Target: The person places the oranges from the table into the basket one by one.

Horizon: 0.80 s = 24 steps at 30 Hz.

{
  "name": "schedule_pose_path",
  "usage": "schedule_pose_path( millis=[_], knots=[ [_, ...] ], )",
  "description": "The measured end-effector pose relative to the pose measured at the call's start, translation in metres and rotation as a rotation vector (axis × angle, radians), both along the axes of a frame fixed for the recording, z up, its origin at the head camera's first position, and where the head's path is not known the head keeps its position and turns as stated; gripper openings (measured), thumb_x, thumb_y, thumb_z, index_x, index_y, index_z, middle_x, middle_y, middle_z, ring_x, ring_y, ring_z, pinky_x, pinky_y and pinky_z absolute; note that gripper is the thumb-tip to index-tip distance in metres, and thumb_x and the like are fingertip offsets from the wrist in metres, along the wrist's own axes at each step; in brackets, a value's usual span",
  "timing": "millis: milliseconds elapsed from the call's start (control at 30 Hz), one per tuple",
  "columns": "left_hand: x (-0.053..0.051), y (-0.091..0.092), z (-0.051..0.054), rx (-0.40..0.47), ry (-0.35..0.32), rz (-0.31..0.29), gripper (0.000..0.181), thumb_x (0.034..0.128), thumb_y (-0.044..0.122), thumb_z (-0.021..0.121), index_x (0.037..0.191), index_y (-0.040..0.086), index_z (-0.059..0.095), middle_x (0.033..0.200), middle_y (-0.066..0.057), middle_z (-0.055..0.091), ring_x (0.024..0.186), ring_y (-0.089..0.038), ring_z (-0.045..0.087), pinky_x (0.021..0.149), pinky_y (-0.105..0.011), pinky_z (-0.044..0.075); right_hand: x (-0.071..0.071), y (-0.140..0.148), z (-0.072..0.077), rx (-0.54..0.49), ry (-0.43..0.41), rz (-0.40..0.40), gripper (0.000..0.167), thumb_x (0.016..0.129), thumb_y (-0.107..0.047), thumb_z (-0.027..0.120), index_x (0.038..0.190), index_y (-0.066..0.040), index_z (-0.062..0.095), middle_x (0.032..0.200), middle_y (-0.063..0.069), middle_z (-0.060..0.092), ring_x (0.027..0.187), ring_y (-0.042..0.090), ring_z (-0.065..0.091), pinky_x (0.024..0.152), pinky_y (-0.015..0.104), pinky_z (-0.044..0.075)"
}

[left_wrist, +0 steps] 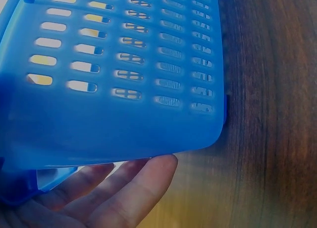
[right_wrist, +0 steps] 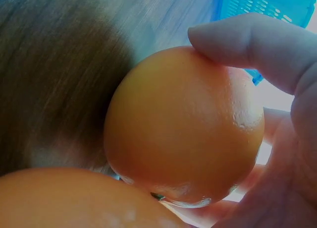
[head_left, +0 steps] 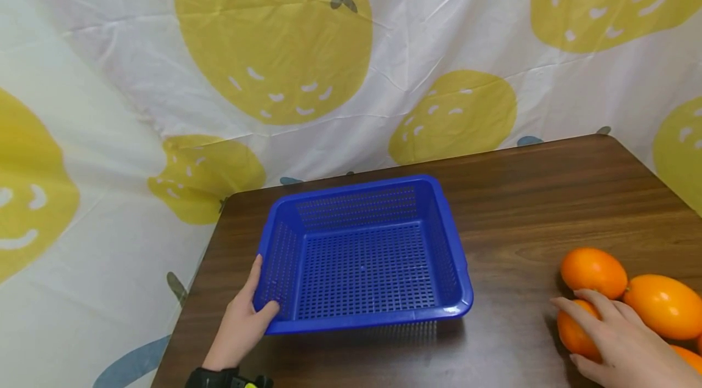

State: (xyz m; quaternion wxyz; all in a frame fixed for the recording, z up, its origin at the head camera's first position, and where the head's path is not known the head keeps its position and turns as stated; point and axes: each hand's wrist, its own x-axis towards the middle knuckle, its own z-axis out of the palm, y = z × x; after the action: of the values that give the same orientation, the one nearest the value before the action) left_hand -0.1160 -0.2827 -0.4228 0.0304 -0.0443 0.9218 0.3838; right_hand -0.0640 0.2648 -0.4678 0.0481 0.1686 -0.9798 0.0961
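A blue plastic basket (head_left: 364, 322) with slotted walls and floor stands on the table with nothing in it. My left hand (head_left: 241, 324) grips its left rim near the front corner, thumb inside. In the left wrist view, fingers (left_wrist: 141, 188) lie under the rim against the outside of the slotted wall (left_wrist: 109, 124). At the lower right, my right hand (head_left: 631, 342) holds an orange (head_left: 573, 333), fingers curled over it. The right wrist view shows the thumb (right_wrist: 237, 40) across this orange (right_wrist: 183, 124). Another orange (right_wrist: 74, 201) lies close against it.
Several more oranges crowd around the right hand, among them one behind (head_left: 592, 271) and one to the right (head_left: 663, 306). The brown wood-grain table (head_left: 510, 211) ends at a white curtain (head_left: 307, 150) printed with yellow fruit. A dark wrist strap (head_left: 214, 377) is on the left wrist.
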Motion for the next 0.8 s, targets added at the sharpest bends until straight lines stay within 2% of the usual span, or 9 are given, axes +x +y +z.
schedule_pose_path(
  millis=[267, 400, 500, 600, 800],
  knots=[
    [-0.002, 0.0001, 0.0023, 0.0, -0.042, 0.009, 0.092, 0.0886, 0.006, 0.053, 0.164, 0.026, 0.004, 0.162, -0.028, 0.028, 0.123, -0.035, 0.055, 0.099, -0.049, 0.046, 0.0004, -0.0009, 0.0036, -0.004, 0.002, 0.006, 0.078, 0.061, -0.03, 0.093, 0.129, -0.009, 0.061, 0.125, 0.022, 0.055, 0.089, 0.032, 0.059, 0.075, 0.054, 0.051],
    [-0.0047, -0.0006, 0.0029, 0.019, -0.069, 0.003, 0.094, 0.0884, 0.003, 0.051, 0.164, 0.027, 0.0, 0.164, -0.027, 0.021, 0.132, -0.039, 0.049, 0.103, -0.054, 0.043, -0.0001, -0.0002, 0.0023, -0.018, 0.006, 0.012, 0.077, 0.062, -0.03, 0.092, 0.129, -0.009, 0.061, 0.124, 0.022, 0.056, 0.087, 0.032, 0.059, 0.076, 0.057, 0.051],
    [-0.0057, -0.0007, 0.0039, 0.044, -0.083, -0.001, 0.095, 0.0877, 0.001, 0.049, 0.163, 0.028, -0.002, 0.167, -0.026, 0.015, 0.143, -0.044, 0.039, 0.108, -0.06, 0.038, -0.0008, -0.0006, 0.0016, -0.027, 0.001, 0.015, 0.076, 0.064, -0.032, 0.092, 0.129, -0.009, 0.061, 0.123, 0.022, 0.057, 0.089, 0.033, 0.06, 0.077, 0.058, 0.051],
    [-0.0048, -0.0008, 0.0047, 0.057, -0.075, -0.002, 0.095, 0.0873, 0.0, 0.048, 0.163, 0.028, -0.001, 0.167, -0.024, 0.013, 0.147, -0.044, 0.032, 0.112, -0.061, 0.033, -0.0033, -0.0014, 0.0019, -0.024, -0.03, 0.003, 0.076, 0.065, -0.034, 0.09, 0.131, -0.01, 0.061, 0.124, 0.022, 0.058, 0.092, 0.034, 0.061, 0.077, 0.057, 0.051],
    [-0.0004, -0.0006, 0.0011, 0.072, -0.036, -0.01, 0.094, 0.087, -0.002, 0.049, 0.164, 0.028, 0.003, 0.167, -0.022, 0.018, 0.145, -0.037, 0.033, 0.112, -0.055, 0.033, -0.0074, -0.0035, 0.0029, -0.016, -0.062, -0.002, 0.076, 0.066, -0.036, 0.089, 0.132, -0.011, 0.062, 0.123, 0.022, 0.059, 0.094, 0.034, 0.062, 0.075, 0.054, 0.053]
  ],
)
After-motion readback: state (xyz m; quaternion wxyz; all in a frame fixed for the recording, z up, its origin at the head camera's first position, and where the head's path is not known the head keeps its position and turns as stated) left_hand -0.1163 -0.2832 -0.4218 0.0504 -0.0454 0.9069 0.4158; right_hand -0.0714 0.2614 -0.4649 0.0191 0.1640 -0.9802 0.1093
